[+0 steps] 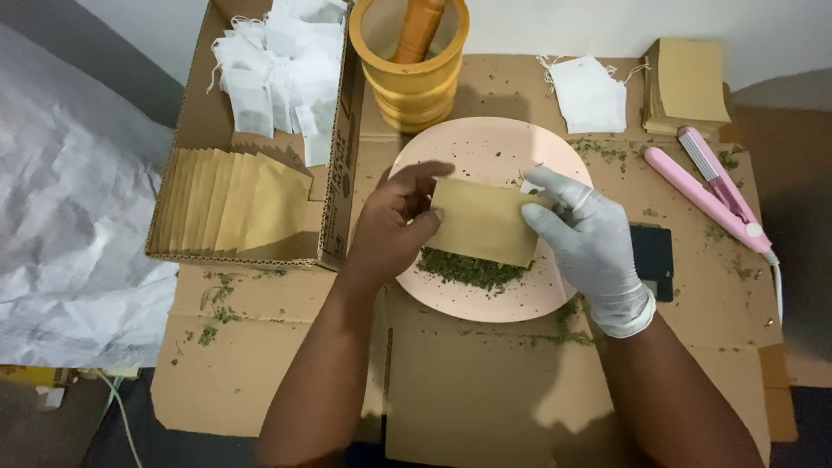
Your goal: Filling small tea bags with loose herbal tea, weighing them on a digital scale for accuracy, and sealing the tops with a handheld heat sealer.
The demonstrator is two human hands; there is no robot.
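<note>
Both my hands hold one flat brown paper pouch (482, 222) over a pale pink plate (485, 147). My bare left hand (394, 224) pinches the pouch's left edge. Its right edge is gripped by my right hand (588, 236), which wears a white glove. A heap of dried green chopped herb (468, 269) lies on the plate just under the pouch, partly hidden by it.
A cardboard box (334, 186) at the left holds brown pouches (232, 201) and white drawstring bags (277, 74). A yellow mortar with a pestle (409, 61) stands behind the plate. At the right lie loose white bags (589, 94), stacked brown pouches (686, 87), a pink heat sealer (712, 192) and a small black scale (652, 260).
</note>
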